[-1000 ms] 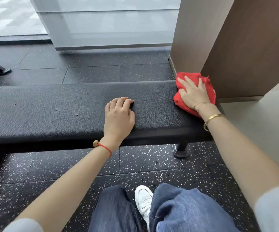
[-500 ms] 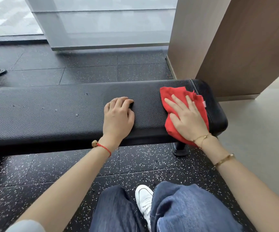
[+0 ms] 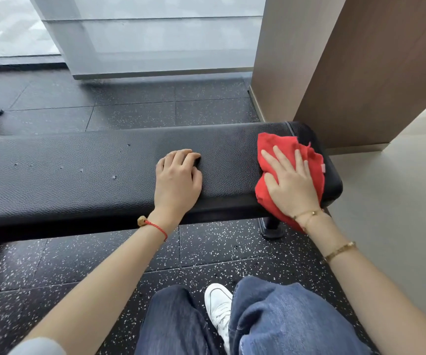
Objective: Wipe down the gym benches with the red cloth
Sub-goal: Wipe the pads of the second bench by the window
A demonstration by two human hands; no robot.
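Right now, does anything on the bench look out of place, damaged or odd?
Small pale specks lie scattered on the black bench left of the resting left hand; whether they are crumbs or nicks in the padding is unclear. The right hand presses the red cloth flat at the far right end. Nothing else stands out.

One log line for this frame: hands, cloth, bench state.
right hand: flat on red cloth, bench right end | left hand: resting mid-bench | specks: left part

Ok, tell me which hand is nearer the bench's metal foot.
Right. The right hand presses the red cloth almost directly above the foot; the left hand rests mid-bench, farther left.
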